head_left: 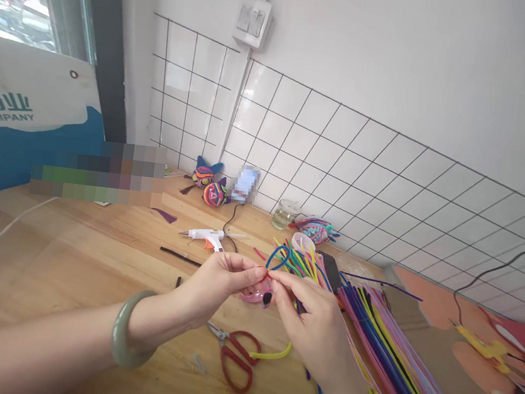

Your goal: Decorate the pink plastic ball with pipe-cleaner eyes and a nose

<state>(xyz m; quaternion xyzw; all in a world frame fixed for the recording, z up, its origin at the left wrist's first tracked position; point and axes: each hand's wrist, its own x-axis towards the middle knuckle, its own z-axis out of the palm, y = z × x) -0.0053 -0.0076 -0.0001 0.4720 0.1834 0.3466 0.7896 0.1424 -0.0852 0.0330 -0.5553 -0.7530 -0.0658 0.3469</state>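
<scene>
My left hand (227, 276), with a green bangle (121, 333) on its wrist, pinches a thin red pipe cleaner (266, 272) between thumb and forefinger. Fingertip to fingertip with it, my right hand (309, 307) pinches the same small piece. A blue pipe cleaner loop (279, 257) shows just above the fingertips; whether it is joined to the red piece I cannot tell. Behind the fingers is a pink clear dish (254, 296), partly hidden. Red-handled scissors (235, 352) lie open below my hands, with a bent yellow pipe cleaner (277, 354) across one handle.
Bundles of coloured pipe cleaners (387, 350) lie to the right. A white glue gun (208, 236) rests beyond my left hand, and a yellow glue gun (482, 345) at far right. Along the wall stand colourful fish-like crafts (215, 193), a phone (245, 184) and a glass jar (285, 215).
</scene>
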